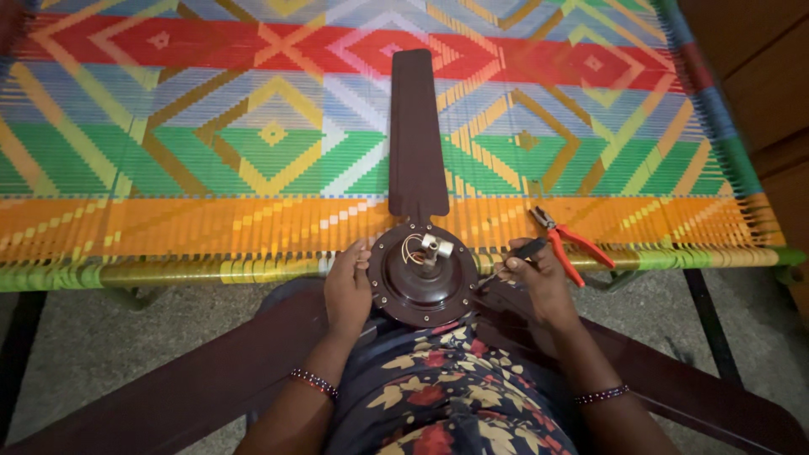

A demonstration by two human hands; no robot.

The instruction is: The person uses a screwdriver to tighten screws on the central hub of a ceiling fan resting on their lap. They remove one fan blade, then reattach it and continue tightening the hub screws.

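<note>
I see left hand (348,288) flat, fingers loose, against dark brown round metal fan motor housing (423,274) on lap at woven cot's near edge | right hand (539,282) closed round black-handled screwdriver (512,259) | red-handled pliers (570,243) on cot edge.

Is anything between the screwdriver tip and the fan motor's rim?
Nothing visible. The right hand holds the screwdriver with its tip right at the rim of the fan motor; the left hand steadies the opposite side.

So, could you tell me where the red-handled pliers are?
The red-handled pliers lie on the woven cot's near edge, just beyond the right hand, right of the fan motor.
</note>
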